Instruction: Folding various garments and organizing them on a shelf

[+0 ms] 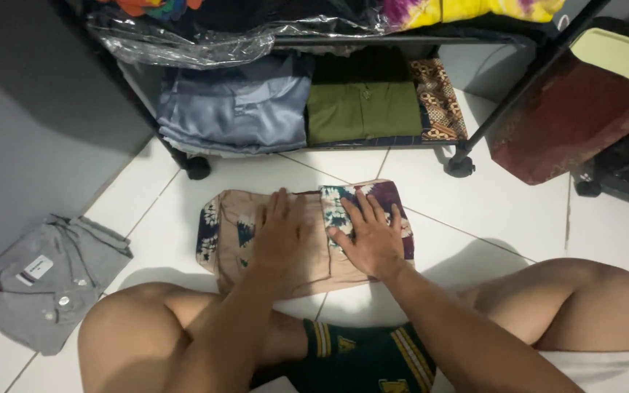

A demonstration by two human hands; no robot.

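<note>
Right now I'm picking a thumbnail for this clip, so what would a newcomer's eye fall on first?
First, the two hands pressed flat on a folded beige patterned garment on the white tile floor, the left hand on its middle and the right hand on its dark floral end. Behind it, a low black rack holds folded blue, green and batik clothes. A grey shirt lies crumpled at far left.

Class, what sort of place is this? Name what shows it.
Probably a bedroom or laundry corner at home: a wheeled rack of folded clothes, white floor tiles, and a grey shirt lying aside.
</note>
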